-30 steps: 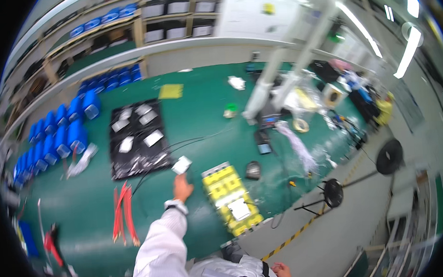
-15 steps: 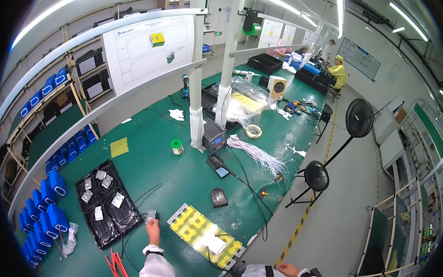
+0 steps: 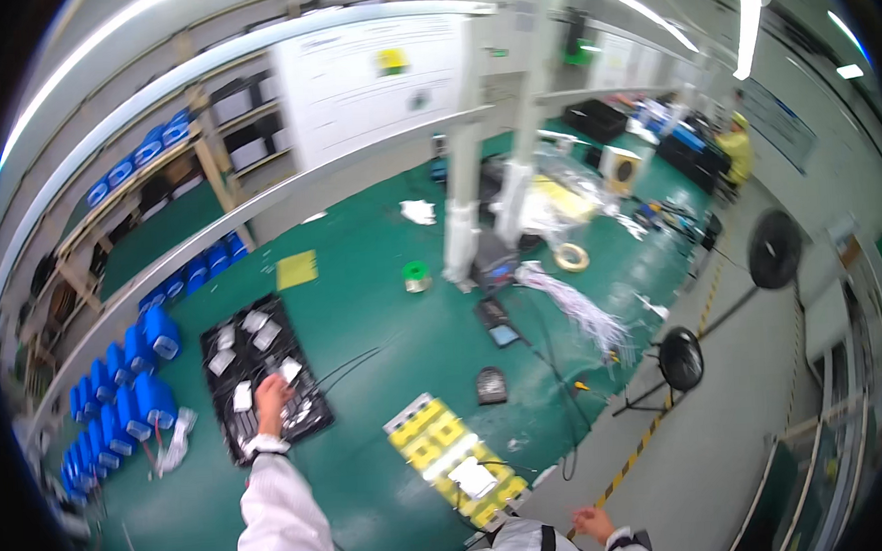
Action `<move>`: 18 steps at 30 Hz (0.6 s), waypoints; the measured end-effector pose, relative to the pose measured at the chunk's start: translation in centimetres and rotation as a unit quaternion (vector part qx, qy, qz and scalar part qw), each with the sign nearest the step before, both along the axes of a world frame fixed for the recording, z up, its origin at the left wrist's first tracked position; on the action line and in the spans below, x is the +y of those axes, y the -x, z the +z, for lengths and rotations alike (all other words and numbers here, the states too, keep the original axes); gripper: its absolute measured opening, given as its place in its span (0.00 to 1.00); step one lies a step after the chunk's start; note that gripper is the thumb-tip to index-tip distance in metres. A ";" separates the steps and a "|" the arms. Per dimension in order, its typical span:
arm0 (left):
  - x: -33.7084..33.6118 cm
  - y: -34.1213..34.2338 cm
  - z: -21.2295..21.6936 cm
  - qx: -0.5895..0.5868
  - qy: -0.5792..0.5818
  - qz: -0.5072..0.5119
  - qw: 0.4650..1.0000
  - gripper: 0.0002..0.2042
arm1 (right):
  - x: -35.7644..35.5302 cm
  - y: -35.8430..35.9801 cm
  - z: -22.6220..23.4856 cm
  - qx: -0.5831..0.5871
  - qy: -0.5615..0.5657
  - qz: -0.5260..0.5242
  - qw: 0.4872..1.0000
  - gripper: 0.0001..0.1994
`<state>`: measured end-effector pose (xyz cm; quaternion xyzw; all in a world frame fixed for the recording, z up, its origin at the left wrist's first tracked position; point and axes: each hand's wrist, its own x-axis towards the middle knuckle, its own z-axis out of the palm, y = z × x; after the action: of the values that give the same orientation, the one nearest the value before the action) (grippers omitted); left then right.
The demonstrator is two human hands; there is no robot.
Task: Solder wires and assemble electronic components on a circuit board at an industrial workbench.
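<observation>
My left hand (image 3: pixel 271 402) reaches over the black tray (image 3: pixel 317 418), its fingers closed at the tips. A small grey block (image 3: pixel 273 364) with a black cable appears pinched there; blur hides the exact grip. Several small white-and-grey blocks with black leads lie in the tray, among them a white one (image 3: pixel 243 396) left of the hand. My right hand (image 3: pixel 594 523) hangs low beside my body, off the table edge, fingers loosely apart with nothing visible in them. Between the hands lies a yellow panel (image 3: pixel 436 437) with a white piece (image 3: pixel 473 477) on it.
Blue cases (image 3: pixel 155 395) stand in rows at the left. Farther off are a solder spool (image 3: pixel 416 277), a soldering iron stand (image 3: pixel 496 322), white wires (image 3: pixel 572 299) and a tape roll (image 3: pixel 571 258). Posts (image 3: pixel 463 195) rise from the table. Black stools (image 3: pixel 681 359) stand right; a person in yellow (image 3: pixel 736 150) is far off.
My left hand has moved from beside the black tray to over it, bringing the small grey block. The whole view has shifted, so the table sits farther right. My right hand stays low, its fingers looser.
</observation>
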<state>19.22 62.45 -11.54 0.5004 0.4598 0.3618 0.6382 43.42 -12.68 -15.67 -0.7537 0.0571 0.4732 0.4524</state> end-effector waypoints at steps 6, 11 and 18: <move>-1.5 1.5 -5.5 0.323 -0.270 -0.022 0.907 0.15 | -6.2 8.4 -6.3 -0.139 0.061 0.102 0.983 0.22; -3.8 4.4 -6.8 0.458 -0.253 0.128 0.843 0.17 | -6.6 11.8 -4.1 -0.086 0.153 0.099 0.979 0.21; -2.0 5.0 -8.7 0.596 -0.094 0.043 0.796 0.23 | -5.2 12.2 -1.3 -0.089 0.210 0.106 0.968 0.21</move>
<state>14.20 60.47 -20.21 0.6539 0.7344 0.0605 0.1714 31.25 -17.93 -16.94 -0.8729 0.0345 0.4265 0.2344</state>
